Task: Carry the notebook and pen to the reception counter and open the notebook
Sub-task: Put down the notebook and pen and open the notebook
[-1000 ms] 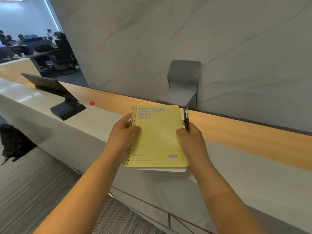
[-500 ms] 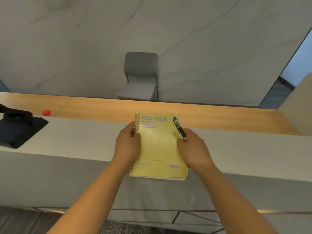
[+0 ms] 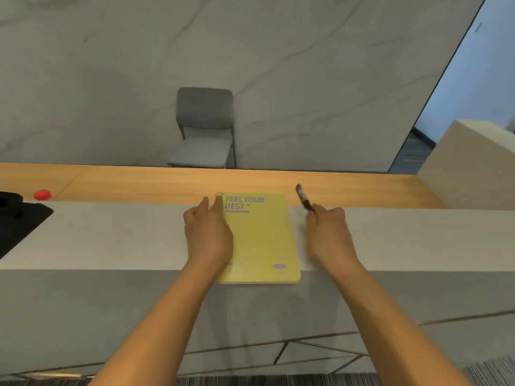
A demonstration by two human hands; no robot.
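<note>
Yellow notebook (image 3: pixel 260 240) laid closed on reception counter (image 3: pixel 111 235) between hands, near edge overhanging. Left hand (image 3: pixel 209 235) rested flat along spine — likely steadying. Pen (image 3: pixel 304 196) pinched in right hand (image 3: pixel 327 232), kept clear.

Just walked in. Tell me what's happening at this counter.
A person stands at the reception counter with a yellow spiral notebook lying flat on it, cover closed, its near edge at the counter's front edge. The left hand rests on the notebook's spiral side. The right hand is off to the right of the notebook and holds a dark pen. The notebook has not been opened yet.
</note>
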